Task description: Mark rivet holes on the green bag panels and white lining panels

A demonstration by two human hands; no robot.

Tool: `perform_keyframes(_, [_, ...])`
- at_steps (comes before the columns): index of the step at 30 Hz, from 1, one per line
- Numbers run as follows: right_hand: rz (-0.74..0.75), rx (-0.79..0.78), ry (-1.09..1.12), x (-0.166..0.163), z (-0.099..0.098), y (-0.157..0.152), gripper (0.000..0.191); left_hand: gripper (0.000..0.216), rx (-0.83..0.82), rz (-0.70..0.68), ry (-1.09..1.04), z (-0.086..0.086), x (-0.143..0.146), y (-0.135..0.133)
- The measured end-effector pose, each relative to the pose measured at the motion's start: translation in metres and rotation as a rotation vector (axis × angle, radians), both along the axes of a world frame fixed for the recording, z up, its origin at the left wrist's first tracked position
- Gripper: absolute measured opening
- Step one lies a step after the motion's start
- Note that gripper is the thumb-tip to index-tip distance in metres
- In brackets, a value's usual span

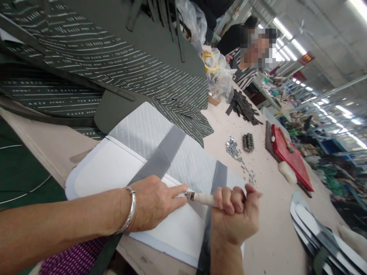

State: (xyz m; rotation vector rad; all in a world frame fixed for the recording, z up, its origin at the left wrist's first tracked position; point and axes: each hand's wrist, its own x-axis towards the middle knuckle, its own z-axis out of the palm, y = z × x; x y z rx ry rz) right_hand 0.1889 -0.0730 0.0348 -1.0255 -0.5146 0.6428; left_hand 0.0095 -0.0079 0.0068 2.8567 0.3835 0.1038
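My left hand (151,202) lies on a white and pale grey bag panel (100,172), its index and middle fingers stretched out and slightly apart. A silver bangle (130,212) circles that wrist. Closed in a fist, my right hand (235,214) grips an awl-like tool with a white-wrapped handle (202,198). The tool's metal end meets the panel between my left fingertips; its very tip is hidden. Two dark grey straps, a left strap (172,143) and a right strap (220,175), cross the panel.
Dark printed fabric pieces (129,68) are heaped behind the panel. To the right lie silver washers (233,147), small dark metal parts (248,142), black strips (243,109) and a red board (295,156). White-edged pieces (315,225) sit lower right. A person (249,65) is beyond the table.
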Motion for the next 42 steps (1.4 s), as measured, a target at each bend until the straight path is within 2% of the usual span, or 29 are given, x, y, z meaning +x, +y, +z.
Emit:
perform_keyframes(4, [0.024,0.034,-0.026,0.001,-0.002,-0.002,0.023,0.042,0.022,0.008,-0.037,-0.002,0.0,-0.001])
perform_keyframes(12, [0.139,0.048,-0.274,-0.022,0.009,0.005,0.02,0.039,-0.029,0.007,-0.034,-0.003,0.001,-0.002])
perform_keyframes(16, [0.216,-0.066,-0.473,-0.031,0.014,0.01,0.017,0.032,-0.083,0.021,-0.059,-0.004,0.0,0.0])
perform_keyframes(19, [0.345,-0.169,-0.639,-0.036,0.017,0.019,0.019,0.027,-0.128,0.042,-0.046,-0.002,0.0,0.001])
perform_keyframes(22, [0.512,-0.278,-0.719,-0.038,0.021,0.035,0.023,0.027,-0.133,0.059,-0.032,-0.002,0.001,0.001])
perform_keyframes(25, [0.603,-0.372,-0.757,-0.044,0.026,0.052,0.027,0.02,-0.119,0.047,-0.042,-0.001,0.001,0.003])
perform_keyframes(28, [0.64,-0.405,-0.857,-0.054,0.03,0.064,0.029,0.014,-0.126,0.05,-0.028,-0.002,0.002,0.004])
perform_keyframes(33, [0.676,-0.373,-1.056,-0.065,0.032,0.066,0.027,0.02,-0.135,0.04,-0.013,-0.002,0.003,0.005])
perform_keyframes(36, [0.641,-0.372,-1.04,-0.062,0.028,0.062,0.026,0.02,-0.125,0.057,-0.005,-0.002,0.002,0.004])
perform_keyframes(42, [0.57,-0.385,-0.787,-0.042,0.025,0.052,0.027,0.013,-0.096,0.055,-0.061,0.001,-0.002,0.003])
